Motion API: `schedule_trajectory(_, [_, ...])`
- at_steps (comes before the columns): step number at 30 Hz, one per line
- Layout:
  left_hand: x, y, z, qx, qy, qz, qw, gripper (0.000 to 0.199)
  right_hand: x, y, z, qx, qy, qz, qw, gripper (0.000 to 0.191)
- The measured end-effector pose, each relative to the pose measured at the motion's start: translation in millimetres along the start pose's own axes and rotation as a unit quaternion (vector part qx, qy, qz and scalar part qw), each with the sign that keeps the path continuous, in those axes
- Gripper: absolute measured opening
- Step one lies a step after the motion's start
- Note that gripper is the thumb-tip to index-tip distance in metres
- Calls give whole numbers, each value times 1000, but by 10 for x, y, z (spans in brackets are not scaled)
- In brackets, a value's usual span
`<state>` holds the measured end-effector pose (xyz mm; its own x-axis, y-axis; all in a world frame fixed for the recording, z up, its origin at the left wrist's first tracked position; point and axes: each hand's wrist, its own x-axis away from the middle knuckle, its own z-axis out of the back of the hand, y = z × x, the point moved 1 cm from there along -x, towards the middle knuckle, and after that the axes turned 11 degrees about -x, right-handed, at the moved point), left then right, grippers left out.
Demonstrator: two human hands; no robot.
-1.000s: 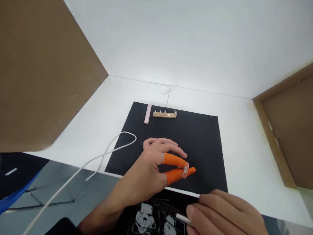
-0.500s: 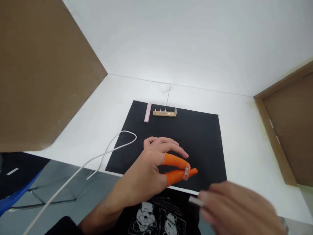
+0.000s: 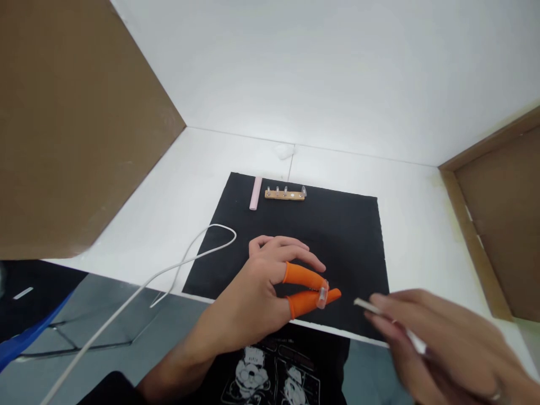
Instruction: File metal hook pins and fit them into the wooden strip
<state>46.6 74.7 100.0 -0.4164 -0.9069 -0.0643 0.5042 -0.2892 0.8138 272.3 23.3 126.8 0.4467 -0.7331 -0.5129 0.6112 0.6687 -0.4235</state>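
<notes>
My left hand hangs over the black mat, orange finger cots on its thumb and index finger. Between those two tips it pinches a small clear false nail. At the right, my right hand is closed on a thin pale stick, whose tip points left towards the false nail without touching it. That hand is somewhat blurred, so the stick's kind cannot be made out. Beyond the hands, a narrow wooden nail stand carries several clear false nails.
A pale pink bar lies left of the stand. One white cable loops over the mat's left edge. Brown panels flank the white table on both sides, with a white wall behind. A clear crumpled bit lies at the back.
My right hand has moved up and to the right, bringing the pale stick higher, over the mat's near right part. My left hand still pinches the false nail in the same place.
</notes>
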Motion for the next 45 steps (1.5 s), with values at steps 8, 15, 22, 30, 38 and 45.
schedule_trajectory(8, [-17, 5, -5, -4, -1, 3, 1000, 7, 68, 57, 6, 2, 36, -18, 999, 16])
schedule_trajectory(15, [4, -21, -19, -7, -4, 6, 1000, 9, -15, 164, 107, 13, 25, -15, 999, 8])
schedule_trajectory(22, [-12, -33, -23, 0, -3, 1, 1000, 9, -212, 23, -2, -23, -34, 77, 996, 21])
schedule_trajectory(30, [14, -15, -22, 5, -10, 12, 1000, 10, -274, 171, 117, 1, -7, 20, 1000, 7])
schedule_trajectory(38, [15, -18, -13, -4, -11, 10, 1000, 11, -173, 107, 23, -19, -9, -8, 1000, 5])
schedule_trajectory(45, [4, -21, -18, 6, -1, 10, 1000, 11, -44, 202, 22, 9, 26, -38, 999, 21])
